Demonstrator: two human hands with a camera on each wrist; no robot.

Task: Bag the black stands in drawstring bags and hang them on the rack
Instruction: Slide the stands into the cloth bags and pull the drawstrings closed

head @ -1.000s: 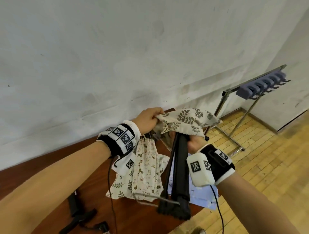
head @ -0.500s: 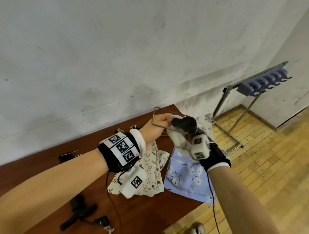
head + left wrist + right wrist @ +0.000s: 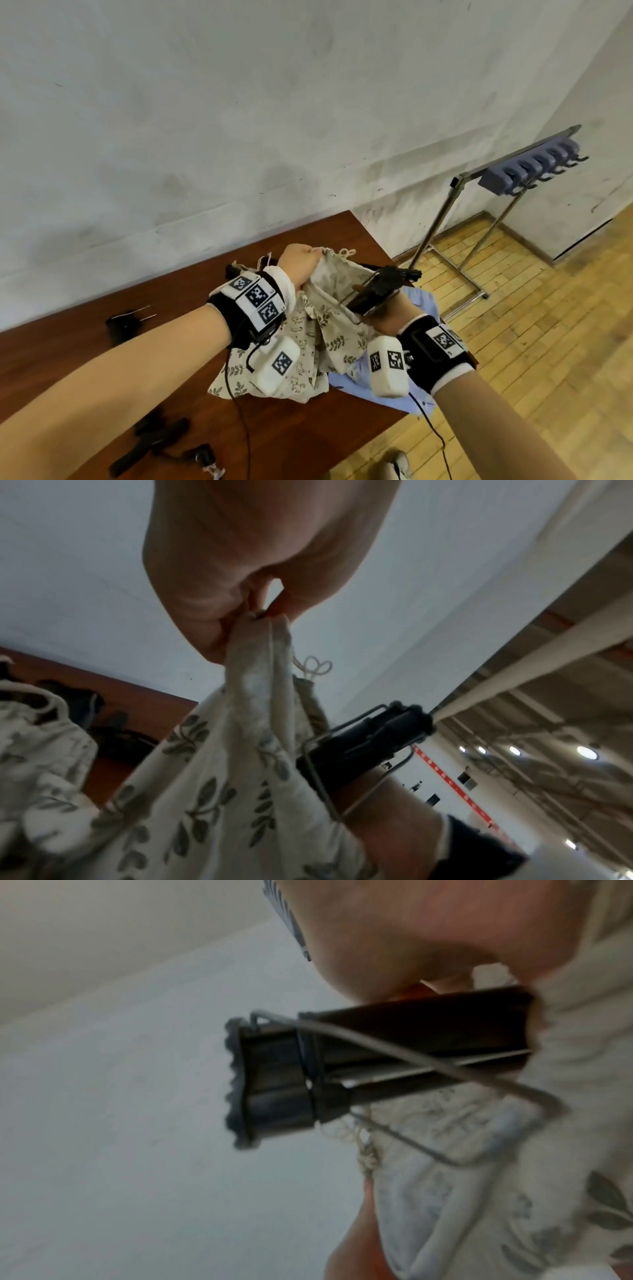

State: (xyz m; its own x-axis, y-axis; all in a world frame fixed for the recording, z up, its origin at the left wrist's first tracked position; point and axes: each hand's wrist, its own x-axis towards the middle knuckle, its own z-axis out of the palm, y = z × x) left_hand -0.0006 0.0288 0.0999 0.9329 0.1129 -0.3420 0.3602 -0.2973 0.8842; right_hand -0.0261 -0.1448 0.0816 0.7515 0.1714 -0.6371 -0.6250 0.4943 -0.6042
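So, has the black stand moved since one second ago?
Yes. The black stand then hung upright beside the table's edge; now it lies tilted above the table, partly inside the leaf-print bag.

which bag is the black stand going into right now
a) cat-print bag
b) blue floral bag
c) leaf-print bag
c: the left hand pinches the leaf-print bag open by its rim while the right hand holds the black stand partly inside.

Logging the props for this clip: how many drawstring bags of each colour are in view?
Cream printed bags: 3 (held leaf-print bag with black stand; cat-print bag and second leaf-print bag on the table)
Blue floral bags: 1
Total: 4
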